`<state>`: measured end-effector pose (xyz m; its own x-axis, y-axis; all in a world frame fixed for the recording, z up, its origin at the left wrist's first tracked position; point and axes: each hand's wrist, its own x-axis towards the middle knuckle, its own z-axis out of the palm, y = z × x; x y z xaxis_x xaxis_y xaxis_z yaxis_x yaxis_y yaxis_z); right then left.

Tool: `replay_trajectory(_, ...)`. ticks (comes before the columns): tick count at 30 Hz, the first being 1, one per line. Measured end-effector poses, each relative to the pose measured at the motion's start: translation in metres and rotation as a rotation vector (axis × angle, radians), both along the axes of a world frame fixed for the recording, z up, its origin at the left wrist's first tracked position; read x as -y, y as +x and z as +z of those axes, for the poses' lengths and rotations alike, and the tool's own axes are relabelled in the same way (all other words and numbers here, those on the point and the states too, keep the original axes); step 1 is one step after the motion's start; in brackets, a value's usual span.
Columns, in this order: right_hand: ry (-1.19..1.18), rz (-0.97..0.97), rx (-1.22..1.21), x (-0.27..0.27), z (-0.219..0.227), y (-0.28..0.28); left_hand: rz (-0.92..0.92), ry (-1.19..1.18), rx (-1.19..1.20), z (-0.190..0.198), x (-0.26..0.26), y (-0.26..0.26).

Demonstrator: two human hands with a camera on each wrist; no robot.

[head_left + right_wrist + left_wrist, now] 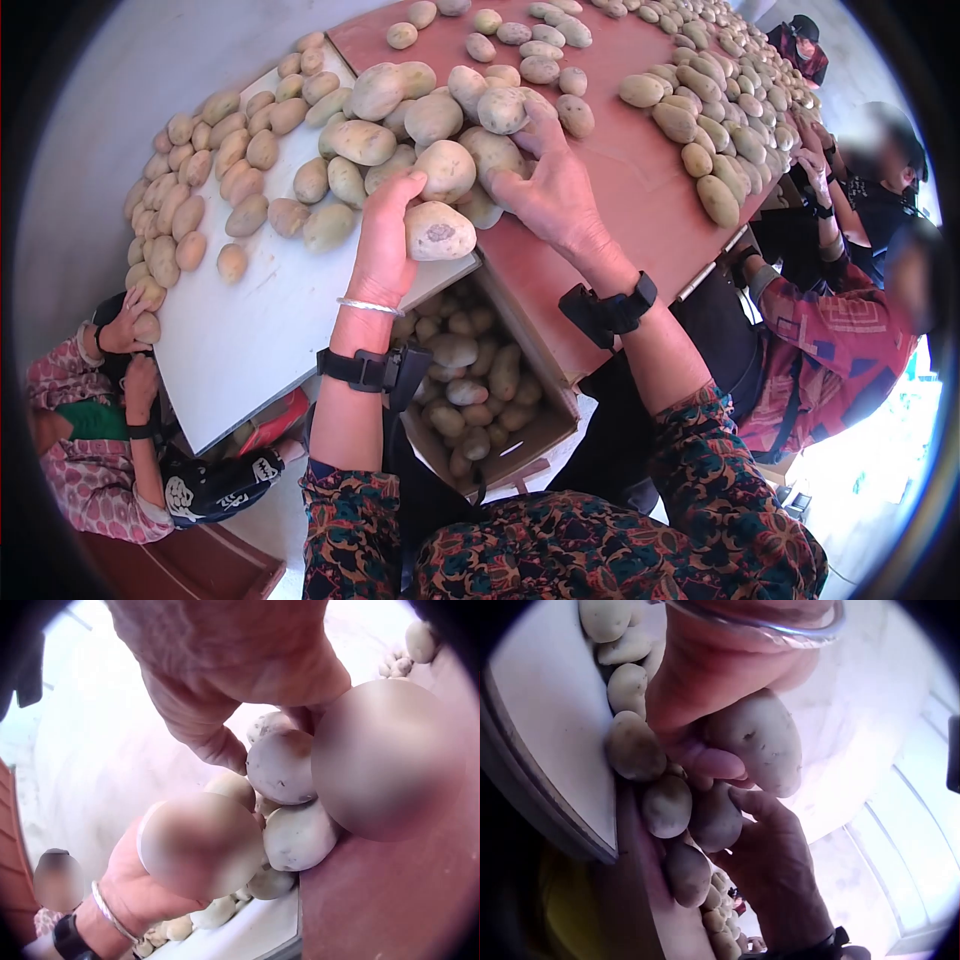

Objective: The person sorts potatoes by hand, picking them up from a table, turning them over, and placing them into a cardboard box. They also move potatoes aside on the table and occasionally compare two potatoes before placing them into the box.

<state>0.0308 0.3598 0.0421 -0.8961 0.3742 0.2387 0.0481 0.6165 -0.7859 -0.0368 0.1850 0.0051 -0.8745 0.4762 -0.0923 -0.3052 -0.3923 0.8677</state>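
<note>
In the head view my left hand grips a potato with a dark rough patch, its thumb up along a second pale potato. The left wrist view shows the gripped potato against the palm. My right hand reaches onto the pile, thumb and fingers spread round a potato on its near side. In the right wrist view the right thumb presses close to a potato. More potatoes are heaped just beyond both hands, where the white board meets the red tabletop.
Below the hands stands a cardboard box holding many potatoes. The white board bears potatoes on the left; the red tabletop carries more at right and back. People work at left and right.
</note>
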Motion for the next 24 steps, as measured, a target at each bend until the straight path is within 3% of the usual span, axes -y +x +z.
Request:
replay_trajectory(2,0.07,-0.001,-0.005,0.005,-0.001,0.002,-0.076,0.152,0.223,0.001,0.005,0.003)
replay_trajectory(6,0.17,-0.004,-0.019,0.007,-0.004,0.004,-0.223,0.214,0.2,0.017,0.014,0.013)
replay_trajectory(8,0.123,0.004,-0.044,0.003,-0.008,0.002,-0.357,0.154,0.109,0.015,0.025,0.012)
replay_trajectory(10,0.074,0.014,-0.068,0.004,-0.008,0.006,-0.349,0.07,0.118,0.026,0.029,0.023)
replay_trajectory(12,-0.152,0.007,-0.106,0.007,-0.006,0.01,-0.337,-0.014,0.129,0.027,0.036,0.031)
replay_trajectory(15,-0.364,0.085,-0.127,0.0,-0.01,0.014,-0.552,-0.235,-0.045,0.028,0.057,0.034)
replay_trajectory(19,-0.361,0.068,-0.144,-0.003,-0.013,0.016,-0.579,-0.314,-0.071,0.032,0.077,0.05)
replay_trajectory(21,-0.698,0.037,0.01,-0.002,-0.014,0.018,-0.567,-0.34,-0.087,0.031,0.088,0.053)
replay_trajectory(24,-0.761,0.021,0.028,-0.001,-0.013,0.02,-0.538,-0.427,-0.163,0.029,0.099,0.057)
